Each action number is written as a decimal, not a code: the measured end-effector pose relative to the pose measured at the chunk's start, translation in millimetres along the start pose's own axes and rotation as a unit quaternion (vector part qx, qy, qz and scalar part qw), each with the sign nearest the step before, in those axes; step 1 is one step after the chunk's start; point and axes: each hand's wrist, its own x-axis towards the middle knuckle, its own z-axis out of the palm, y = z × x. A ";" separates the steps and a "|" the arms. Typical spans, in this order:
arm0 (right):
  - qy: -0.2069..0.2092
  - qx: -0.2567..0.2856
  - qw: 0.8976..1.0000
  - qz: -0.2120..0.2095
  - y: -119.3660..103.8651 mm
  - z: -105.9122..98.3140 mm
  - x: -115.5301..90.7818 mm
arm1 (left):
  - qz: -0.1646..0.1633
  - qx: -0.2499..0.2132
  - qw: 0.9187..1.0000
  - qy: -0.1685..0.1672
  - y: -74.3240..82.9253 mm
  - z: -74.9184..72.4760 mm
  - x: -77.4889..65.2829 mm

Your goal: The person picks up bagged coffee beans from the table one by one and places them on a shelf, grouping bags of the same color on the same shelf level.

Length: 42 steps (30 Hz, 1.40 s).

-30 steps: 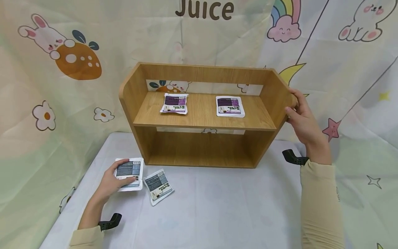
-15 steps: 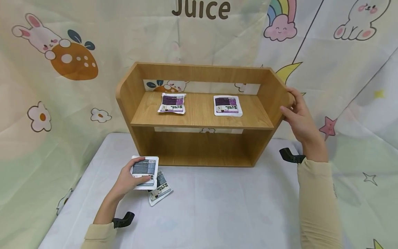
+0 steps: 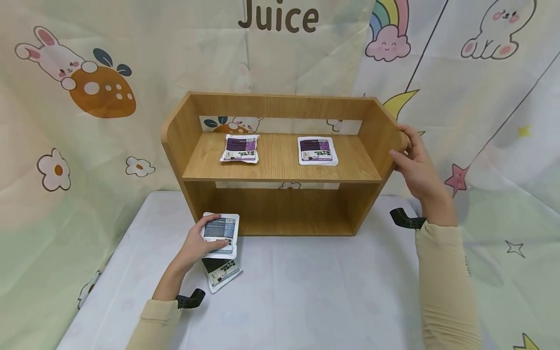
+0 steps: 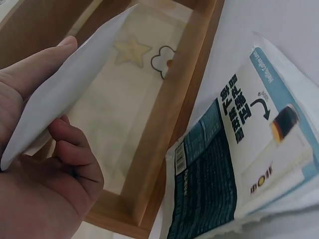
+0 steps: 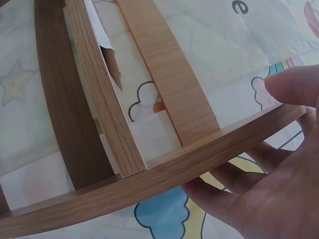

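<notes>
My left hand [image 3: 194, 250] pinches a white coffee pouch [image 3: 224, 229] with a blue-grey label, thumb on its face, in front of the shelf's lower left corner. In the left wrist view the held pouch [image 4: 70, 87] appears nearly edge-on. A second blue-labelled coffee pouch [image 3: 224, 276] lies on the table just below it, partly covered from above. My right hand [image 3: 422, 172] grips the right side panel of the wooden shelf [image 3: 280, 179]. The right wrist view shows the thumb and fingers of this hand [image 5: 269, 184] on either side of the panel edge [image 5: 169, 174].
Two purple-labelled pouches, one on the left [image 3: 240, 148] and one on the right [image 3: 318, 151], lie on the upper board. The shelf's lower compartment [image 3: 280, 211] faces the front. A white-covered table [image 3: 306, 291] extends before it, and a printed cloth [image 3: 306, 63] hangs behind.
My left hand has carried its pouch rightward and slightly up, passing over the pouch on the table to the shelf's lower left corner. My right hand keeps its grip on the panel.
</notes>
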 end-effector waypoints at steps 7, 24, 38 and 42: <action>0.009 0.013 1.000 0.000 4.4 -3.8 -3.6 | 0.014 -0.009 1.000 -0.007 -0.5 14.5 19.5; 0.016 0.006 1.000 0.002 6.6 2.2 -4.4 | 0.027 -0.001 1.000 -0.012 3.3 23.6 55.0; 0.019 0.009 1.000 0.006 2.3 3.3 -0.3 | 0.023 -0.004 0.999 -0.025 1.8 28.3 97.9; 0.022 0.002 1.000 0.013 2.1 2.6 -0.3 | 0.034 -0.023 0.999 -0.031 3.8 31.1 107.6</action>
